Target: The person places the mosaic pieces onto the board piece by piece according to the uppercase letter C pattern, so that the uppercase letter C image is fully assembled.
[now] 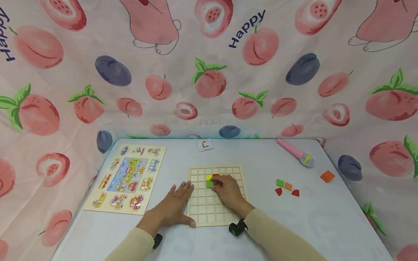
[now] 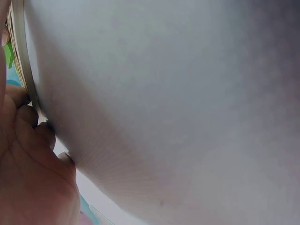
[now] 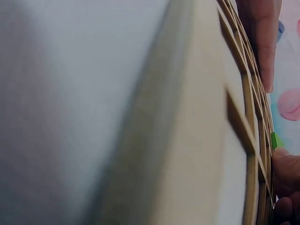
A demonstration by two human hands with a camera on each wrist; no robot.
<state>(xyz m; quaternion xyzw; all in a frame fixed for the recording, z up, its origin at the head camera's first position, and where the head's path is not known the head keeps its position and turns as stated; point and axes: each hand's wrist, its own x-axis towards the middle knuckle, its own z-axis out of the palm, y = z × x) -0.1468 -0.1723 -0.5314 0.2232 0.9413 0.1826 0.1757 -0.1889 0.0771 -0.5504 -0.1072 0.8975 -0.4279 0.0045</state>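
head view shows it best: the person is mid-placement on the wooden grid board (image 1: 215, 197), sitting low and centre in the frame on the white table (image 1: 326, 224). the right hand (image 1: 228, 190) is curled over the upper middle cells, fingertips pinching or pressing a green tile (image 1: 209, 184) right beside a yellow tile (image 1: 208, 177) and a red tile (image 1: 216, 176); can't tell for sure if it's actually gripping the green one or just nudging it flat, but the fingers are bent down onto it. the left hand (image 1: 173, 208) lies spread out flat, palm down, on the board's left edge with the thumb along the lower left corner, looks like it's just pinning the board. my guess is the step in hand is seating the green piece into its cell, and the next move would call for squaring it to the grid lines and then reaching right for the loose tiles (image 1: 286, 187) lying well apart at centre right. both forearms come in from the bottom edge, wrists low. right wrist view is mostly blur, only the grid ribs and a sliver of green near the fingers (image 3: 286, 168). left wrist view shows bent fingers (image 2: 28, 136) against the board rim.
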